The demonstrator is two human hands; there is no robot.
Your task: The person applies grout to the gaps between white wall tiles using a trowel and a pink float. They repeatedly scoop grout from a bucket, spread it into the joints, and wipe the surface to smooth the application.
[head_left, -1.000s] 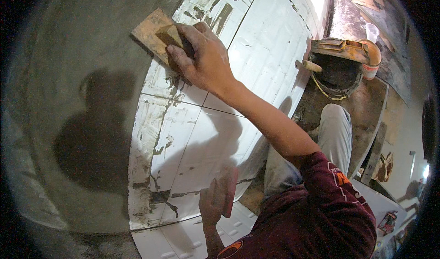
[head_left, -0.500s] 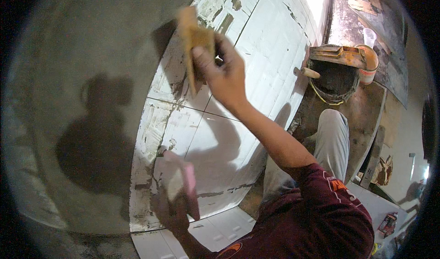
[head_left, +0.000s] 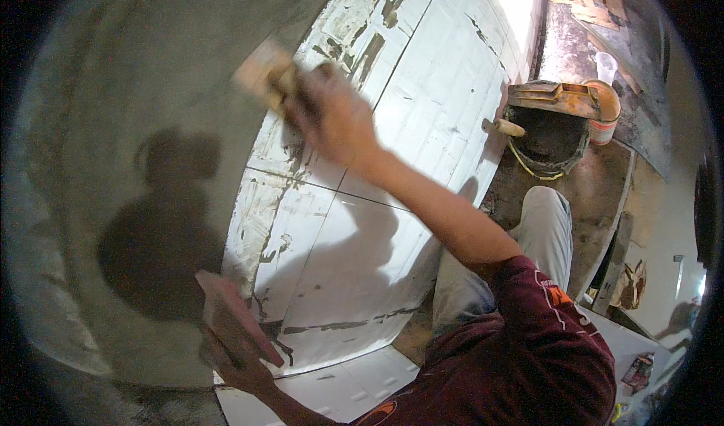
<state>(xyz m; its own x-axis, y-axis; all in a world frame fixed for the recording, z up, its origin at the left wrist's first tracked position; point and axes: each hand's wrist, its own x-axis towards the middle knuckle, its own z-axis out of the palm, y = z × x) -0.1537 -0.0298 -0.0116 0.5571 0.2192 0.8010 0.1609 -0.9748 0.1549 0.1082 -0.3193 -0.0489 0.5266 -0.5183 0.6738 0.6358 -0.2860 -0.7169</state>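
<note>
My right hand (head_left: 332, 113) grips a yellowish float (head_left: 265, 75), a flat board with a handle, against or just off the grey rendered wall (head_left: 166, 41) above the white tiles. Motion blurs both hand and tool, and I cannot tell whether they touch the wall. Lower down, my left hand (head_left: 237, 366) is closed on a pink flat float (head_left: 235, 317), held tilted over the line where tiles meet render. Its handle side is mostly hidden by the fingers. Grey mortar smears mark the white tiles (head_left: 422, 109) between the two hands.
A black bucket (head_left: 550, 136) of dark mix stands to the right, with an orange-brown float (head_left: 554, 94) across its rim and a wooden-handled trowel (head_left: 507, 128) at its side. Behind it is an orange-white pail (head_left: 603, 113). My bent knee (head_left: 547, 207) is nearby.
My right hand with its yellowish float has moved left onto the rendered area and turned. My left hand has carried the pink float left and slightly down from the tiles toward the render.
</note>
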